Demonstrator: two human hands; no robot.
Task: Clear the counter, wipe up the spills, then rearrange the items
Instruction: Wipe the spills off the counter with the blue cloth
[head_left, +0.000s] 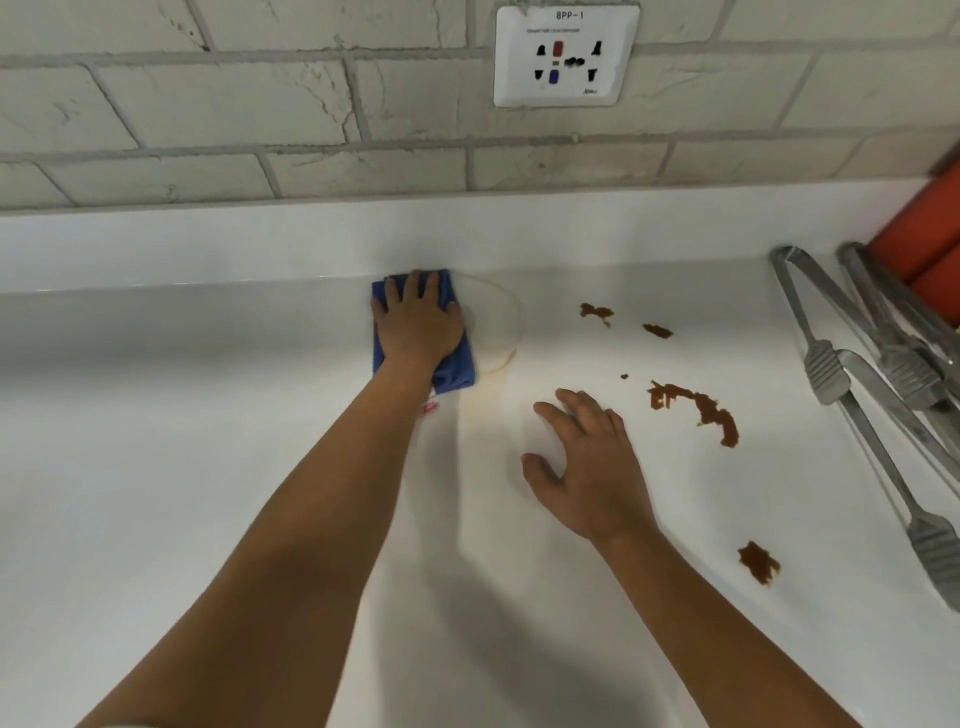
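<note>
A: White counter (208, 493) under a pale tiled wall (208, 104), and most of it bare, so the clearing looks done and the wiping is the step in hand.

B: Not all moved off, though. Two pairs of metal tongs (852, 364) lie at the right edge, beside something orange-red (930, 249) I can't identify.

A: The left hand (418, 325) is far back by the wall, fingers straight and pressed flat on a folded blue cloth (457, 371). The right hand (587, 462) holds nothing, fingers spread and relaxed, at or just above the counter; I can't tell if it touches.

B: Just right of the cloth there's a pale ring of clear or yellowish liquid (501, 332). Further right, well apart from the cloth, are the brown spills: a long smear (698, 408), a blot (758, 561) nearer the person, and two small dabs (597, 312) towards the wall.

A: What could go wrong, in my view: a wet cloth dragged straight through the brown may spread it into streaks rather than lift it.

B: And a wide sweep right could push sauce under the tongs, or knock them. The open right hand sits near the long smear, so it could pick some up.
</note>
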